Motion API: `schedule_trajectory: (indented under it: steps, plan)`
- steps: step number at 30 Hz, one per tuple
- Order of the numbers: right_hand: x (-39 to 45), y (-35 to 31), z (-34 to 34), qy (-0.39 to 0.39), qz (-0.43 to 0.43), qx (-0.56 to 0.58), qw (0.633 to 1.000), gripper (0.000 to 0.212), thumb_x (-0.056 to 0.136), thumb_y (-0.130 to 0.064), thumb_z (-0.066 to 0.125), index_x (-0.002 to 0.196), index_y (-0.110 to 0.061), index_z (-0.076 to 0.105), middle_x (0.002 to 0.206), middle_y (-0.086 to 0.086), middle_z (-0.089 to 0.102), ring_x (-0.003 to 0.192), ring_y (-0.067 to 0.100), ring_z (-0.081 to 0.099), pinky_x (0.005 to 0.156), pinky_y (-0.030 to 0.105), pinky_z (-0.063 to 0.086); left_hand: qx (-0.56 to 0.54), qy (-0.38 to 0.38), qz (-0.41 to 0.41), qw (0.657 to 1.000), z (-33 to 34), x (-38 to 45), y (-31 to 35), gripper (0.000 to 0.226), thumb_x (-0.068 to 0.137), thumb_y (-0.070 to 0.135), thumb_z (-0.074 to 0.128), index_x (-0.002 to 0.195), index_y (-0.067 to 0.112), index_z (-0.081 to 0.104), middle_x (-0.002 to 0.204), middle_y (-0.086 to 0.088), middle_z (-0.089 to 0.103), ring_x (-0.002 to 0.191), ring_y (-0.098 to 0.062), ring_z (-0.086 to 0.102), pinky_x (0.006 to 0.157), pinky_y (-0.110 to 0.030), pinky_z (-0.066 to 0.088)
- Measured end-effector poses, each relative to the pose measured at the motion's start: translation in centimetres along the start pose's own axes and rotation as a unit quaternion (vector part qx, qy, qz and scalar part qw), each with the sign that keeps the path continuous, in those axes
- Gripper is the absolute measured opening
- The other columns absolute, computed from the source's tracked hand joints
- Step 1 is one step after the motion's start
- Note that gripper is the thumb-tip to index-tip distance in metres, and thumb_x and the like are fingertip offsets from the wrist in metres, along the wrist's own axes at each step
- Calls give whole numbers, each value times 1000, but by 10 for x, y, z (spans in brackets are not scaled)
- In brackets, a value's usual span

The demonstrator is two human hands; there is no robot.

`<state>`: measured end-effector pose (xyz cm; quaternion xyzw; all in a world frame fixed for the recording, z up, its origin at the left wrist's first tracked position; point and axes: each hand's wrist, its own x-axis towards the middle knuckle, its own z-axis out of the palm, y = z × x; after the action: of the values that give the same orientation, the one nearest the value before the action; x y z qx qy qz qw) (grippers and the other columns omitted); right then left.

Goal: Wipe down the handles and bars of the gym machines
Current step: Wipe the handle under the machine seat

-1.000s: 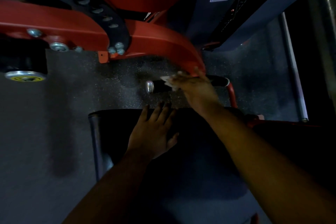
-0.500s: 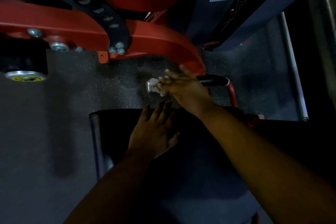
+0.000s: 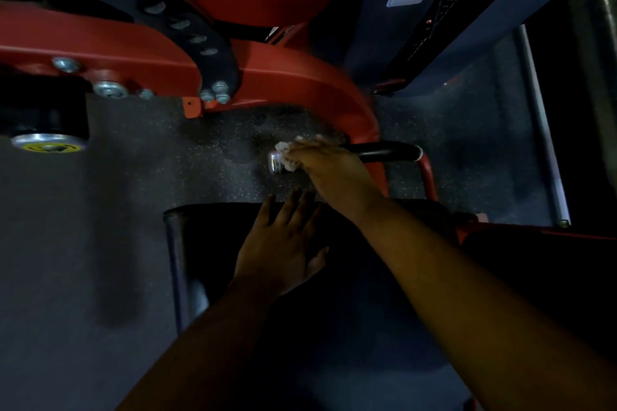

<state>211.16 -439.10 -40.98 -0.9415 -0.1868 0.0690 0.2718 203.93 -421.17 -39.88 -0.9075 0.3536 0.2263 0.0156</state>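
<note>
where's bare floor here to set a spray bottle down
The widest free patch of floor lies left of the black seat, below the red frame. A smaller strip sits right of the handle, beside the grey rail. It is crowded at the handle's capped end, where the right hand presses a cloth.

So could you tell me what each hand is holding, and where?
Right hand grips a white cloth around the handle near its silver end; left hand holds nothing.

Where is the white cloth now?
In the head view, the white cloth is under the right hand, at the handle's silver end cap.
</note>
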Motion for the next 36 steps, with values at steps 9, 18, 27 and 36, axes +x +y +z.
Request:
schedule_trajectory:
  steps: [9, 18, 27, 36]
  plan:
    - [-66, 90, -48, 74, 330, -11, 941, 42, 103, -13, 37, 127, -31, 67, 123, 8, 71, 123, 32, 62, 108, 52, 45, 1, 25, -8, 1000, -3, -1, 2, 79, 101, 66, 25, 165, 21, 17, 169, -9, 23, 156, -28, 23, 123, -59, 13]
    - [-27, 37, -38, 13, 210, 90, 974, 42, 101, -3, 45, 127, -26, 67, 124, -3, 68, 116, 14, 58, 100, 15, 30, 2, 22, -13, 1000, -4, -2, 1, 78, 101, 65, 30, 163, 20, 25, 170, -11, 19, 157, -27, 19, 123, -60, 15]
    - [-72, 109, -35, 169, 527, 213, 805, 33, 109, -32, 43, 121, -24, 73, 109, -2, 71, 101, 13, 65, 74, 15, 44, 4, 35, -12, 999, -5, -2, 3, 78, 100, 64, 35, 162, 19, 28, 167, -11, 29, 153, -28, 31, 121, -60, 21]
    - [-36, 70, -16, 400, 595, 428, 549, 30, 106, -16, 52, 130, -4, 66, 118, 0, 71, 108, 11, 66, 104, 35, 53, 5, 30, -13, 999, -3, 0, 1, 80, 99, 65, 37, 163, 20, 26, 168, -10, 28, 154, -28, 28, 122, -61, 19]
